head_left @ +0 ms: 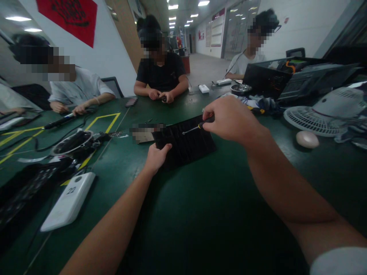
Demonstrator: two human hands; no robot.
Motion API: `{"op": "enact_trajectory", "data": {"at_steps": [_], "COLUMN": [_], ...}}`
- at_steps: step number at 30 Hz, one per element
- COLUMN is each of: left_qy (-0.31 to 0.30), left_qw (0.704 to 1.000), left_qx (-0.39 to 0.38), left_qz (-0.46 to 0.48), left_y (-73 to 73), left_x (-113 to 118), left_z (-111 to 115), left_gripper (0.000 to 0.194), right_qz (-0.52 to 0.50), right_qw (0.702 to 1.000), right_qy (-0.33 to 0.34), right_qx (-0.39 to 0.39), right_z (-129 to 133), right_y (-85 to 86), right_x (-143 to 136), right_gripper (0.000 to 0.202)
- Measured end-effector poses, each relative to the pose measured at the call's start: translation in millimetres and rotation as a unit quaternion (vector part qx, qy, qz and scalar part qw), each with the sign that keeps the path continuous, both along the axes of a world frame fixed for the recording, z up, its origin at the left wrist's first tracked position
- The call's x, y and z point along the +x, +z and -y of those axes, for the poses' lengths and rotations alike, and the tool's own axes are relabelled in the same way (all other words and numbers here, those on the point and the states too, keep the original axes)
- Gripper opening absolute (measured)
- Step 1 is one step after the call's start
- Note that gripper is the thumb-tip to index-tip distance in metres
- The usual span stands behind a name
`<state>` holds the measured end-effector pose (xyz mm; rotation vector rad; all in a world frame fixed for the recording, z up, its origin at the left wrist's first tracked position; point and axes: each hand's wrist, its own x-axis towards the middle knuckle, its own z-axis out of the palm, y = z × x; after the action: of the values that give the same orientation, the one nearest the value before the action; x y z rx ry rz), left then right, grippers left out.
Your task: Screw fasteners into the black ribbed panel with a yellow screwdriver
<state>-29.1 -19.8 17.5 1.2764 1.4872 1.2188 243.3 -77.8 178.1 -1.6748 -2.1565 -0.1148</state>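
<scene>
Left hand [157,157] pinches a black panel [195,143]; right hand [231,117] clasps a screwdriver [200,125] over it; work seems underway, unfinished.

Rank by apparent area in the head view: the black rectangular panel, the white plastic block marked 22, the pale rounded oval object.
1. Black rectangular panel
2. White plastic block marked 22
3. Pale rounded oval object
Apparent area only; distances from the camera differ.

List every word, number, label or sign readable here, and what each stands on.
"22": white rectangular plastic block on the left.
Too blurred to read: black brush-like characters on the red paper sign.
Too small to read: red-framed wall board in the background.
</scene>
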Motion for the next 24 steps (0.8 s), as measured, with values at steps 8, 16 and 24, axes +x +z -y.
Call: {"op": "enact_trajectory", "data": {"at_steps": [8,16,24], "left_qy": [0.004,-0.013,-0.004], "left_qw": [1.000,1.000,1.000], "left_qx": [-0.001,-0.004,0.000], "left_qz": [0.016,0.028,0.018], "left_y": [-0.3,-0.7,-5.0], "left_x": [0.8,0.1,-2.0], "left_z": [0.2,0.5,-3.3], "left_gripper": [0.045,0.043,0.044], "right_qz": [-0.007,-0.015,-0.007], "right_qw": [0.999,0.998,0.998], "right_qy": [0.042,0.055,0.056], "right_qx": [0.002,0.007,0.008], "right_z": [1.4,1.8,2.4], "right_y": [-1.1,0.9,3.4], "right_x": [-0.7,-3.7,-4.4], "right_gripper": [0.021,0.019,0.019]}}
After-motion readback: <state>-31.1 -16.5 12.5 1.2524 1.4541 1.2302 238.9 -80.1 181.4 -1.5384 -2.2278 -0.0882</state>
